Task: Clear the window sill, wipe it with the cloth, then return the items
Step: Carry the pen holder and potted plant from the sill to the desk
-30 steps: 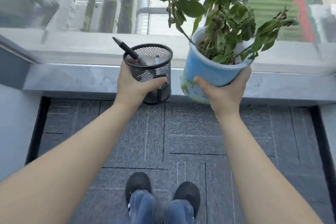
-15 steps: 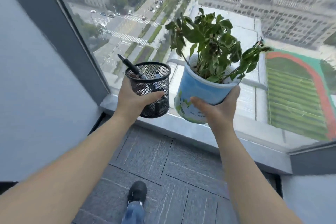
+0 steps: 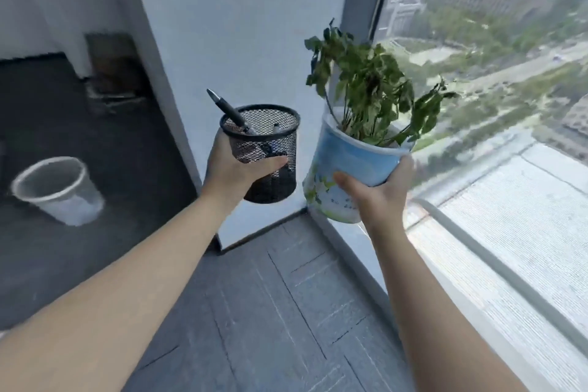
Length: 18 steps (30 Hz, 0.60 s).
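Note:
My left hand [image 3: 234,170] grips a black mesh pen holder [image 3: 265,149] from its left side, held in the air; a dark pen [image 3: 227,111] sticks out of it to the upper left. My right hand [image 3: 374,194] holds a blue and white flower pot [image 3: 346,169] from below, tilted a little to the right, with a leafy green plant [image 3: 369,86] in it. Both items hang above the floor, left of the window sill [image 3: 359,239], which runs along the glass at the right. No cloth is in view.
A white wall pillar [image 3: 229,25] stands right behind the two items. A pale waste bin [image 3: 59,191] sits on the dark floor at the left. Grey carpet tiles [image 3: 270,312] lie below my arms. The window [image 3: 493,73] fills the right side.
My view has swung left, away from the window toward the pillar and the room. Both hands still carry the pen holder and the pot, now off the sill and in front of the wall.

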### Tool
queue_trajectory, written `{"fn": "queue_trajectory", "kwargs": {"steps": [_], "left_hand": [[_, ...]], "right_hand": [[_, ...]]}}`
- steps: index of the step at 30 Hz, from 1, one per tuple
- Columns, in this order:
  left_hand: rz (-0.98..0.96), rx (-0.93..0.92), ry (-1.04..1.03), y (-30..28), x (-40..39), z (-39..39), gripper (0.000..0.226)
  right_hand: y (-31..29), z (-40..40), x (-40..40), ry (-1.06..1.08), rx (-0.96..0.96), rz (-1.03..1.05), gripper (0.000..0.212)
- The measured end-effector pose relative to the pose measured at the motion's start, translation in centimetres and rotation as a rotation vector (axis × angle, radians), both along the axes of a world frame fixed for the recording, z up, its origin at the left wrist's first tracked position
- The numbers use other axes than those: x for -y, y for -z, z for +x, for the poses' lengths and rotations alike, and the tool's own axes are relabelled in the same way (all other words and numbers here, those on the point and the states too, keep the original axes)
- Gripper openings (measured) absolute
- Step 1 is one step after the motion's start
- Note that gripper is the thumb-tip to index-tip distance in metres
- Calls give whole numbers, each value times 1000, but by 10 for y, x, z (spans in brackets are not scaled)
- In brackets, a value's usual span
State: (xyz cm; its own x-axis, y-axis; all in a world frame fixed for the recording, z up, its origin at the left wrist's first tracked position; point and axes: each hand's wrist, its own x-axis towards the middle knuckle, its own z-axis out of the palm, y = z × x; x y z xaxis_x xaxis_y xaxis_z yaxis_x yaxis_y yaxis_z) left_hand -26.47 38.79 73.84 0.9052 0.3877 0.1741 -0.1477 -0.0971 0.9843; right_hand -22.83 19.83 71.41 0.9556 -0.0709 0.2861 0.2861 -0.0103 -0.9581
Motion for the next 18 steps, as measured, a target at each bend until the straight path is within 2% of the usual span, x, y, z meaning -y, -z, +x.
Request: {"fn": "queue_trajectory", "kwargs": {"steps": [3,10,13,18], "left_hand": [[-6,24,-154,-15,-60,-47,67],[83,19,-502,-37,-208,-188,67],[110,18,-625,-51,-267,-260,73],[135,74,-826,-70,-349,-380,51]], "right_hand": [[-16,-17,-67,-146,31,-9,79],[-41,-100,-238,-475,99,-9,94],[-52,-155,-314,-611,93,1,92],[-71,-246,-433,-821,129,11,92]]}}
